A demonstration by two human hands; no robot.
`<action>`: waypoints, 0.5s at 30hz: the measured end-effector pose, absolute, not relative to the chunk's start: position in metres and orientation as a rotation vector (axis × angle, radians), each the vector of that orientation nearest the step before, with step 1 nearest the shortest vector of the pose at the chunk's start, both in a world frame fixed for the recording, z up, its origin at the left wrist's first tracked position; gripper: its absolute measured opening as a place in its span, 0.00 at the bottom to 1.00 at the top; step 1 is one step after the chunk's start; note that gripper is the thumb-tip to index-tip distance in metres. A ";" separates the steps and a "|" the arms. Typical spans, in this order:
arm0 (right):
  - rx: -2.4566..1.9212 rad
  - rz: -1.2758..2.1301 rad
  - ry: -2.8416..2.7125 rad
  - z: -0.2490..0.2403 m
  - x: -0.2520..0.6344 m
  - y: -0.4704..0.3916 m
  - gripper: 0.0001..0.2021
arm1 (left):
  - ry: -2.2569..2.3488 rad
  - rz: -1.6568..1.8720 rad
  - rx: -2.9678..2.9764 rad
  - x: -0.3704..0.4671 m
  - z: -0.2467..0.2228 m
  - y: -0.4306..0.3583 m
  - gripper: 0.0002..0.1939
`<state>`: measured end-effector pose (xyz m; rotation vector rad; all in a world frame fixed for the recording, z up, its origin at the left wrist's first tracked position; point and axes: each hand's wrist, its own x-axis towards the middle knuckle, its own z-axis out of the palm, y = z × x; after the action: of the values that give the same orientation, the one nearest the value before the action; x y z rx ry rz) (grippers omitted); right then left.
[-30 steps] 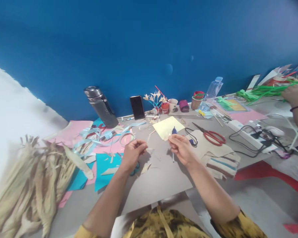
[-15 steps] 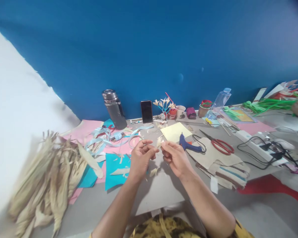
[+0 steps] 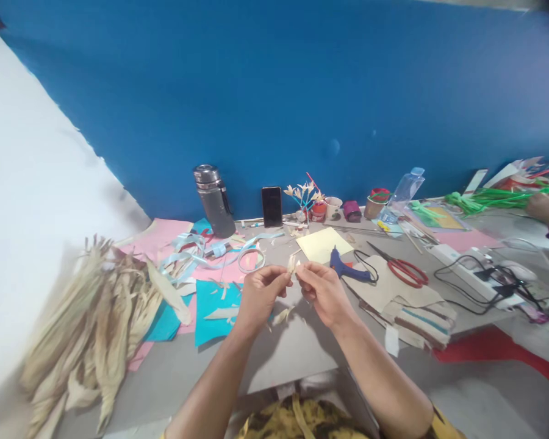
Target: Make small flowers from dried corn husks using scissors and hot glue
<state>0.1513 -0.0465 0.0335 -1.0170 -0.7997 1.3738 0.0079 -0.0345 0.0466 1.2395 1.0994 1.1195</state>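
Observation:
A small pale piece of dried corn husk (image 3: 293, 263) is pinched between the fingertips of both hands above the table's middle. My left hand (image 3: 263, 296) is closed, thumb against forefinger, at the piece's left side. At its right side, my right hand (image 3: 324, 294) grips it with thumb and bent fingers. Beneath them, loose husk scraps (image 3: 282, 316) lie on the grey table (image 3: 288, 360). A blue glue gun (image 3: 348, 268) rests just right of my right hand, and a sheet of turquoise paper (image 3: 215, 332) is left of my left hand.
Dried corn husks (image 3: 96, 329) heap at the left. Along the blue wall stand a flask (image 3: 215, 204), a phone (image 3: 271, 207) and husk flowers (image 3: 304, 195). Red-handled scissors (image 3: 407, 272) lie on a cloth. A power strip (image 3: 466, 265) and another person's hand (image 3: 546, 207) are at right.
My left fingers have closed onto the husk piece, where thumb and forefinger were apart before. My right hand keeps its grip. The other person's hand has moved slightly left.

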 end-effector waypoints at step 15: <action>-1.040 1.239 -0.981 0.033 0.154 -0.048 0.15 | 1.131 1.132 1.388 0.014 0.047 -0.039 0.12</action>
<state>0.1535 -0.0483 0.0330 -1.0401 -0.9810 1.2392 0.0138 -0.0388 0.0472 1.3882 1.1311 1.1324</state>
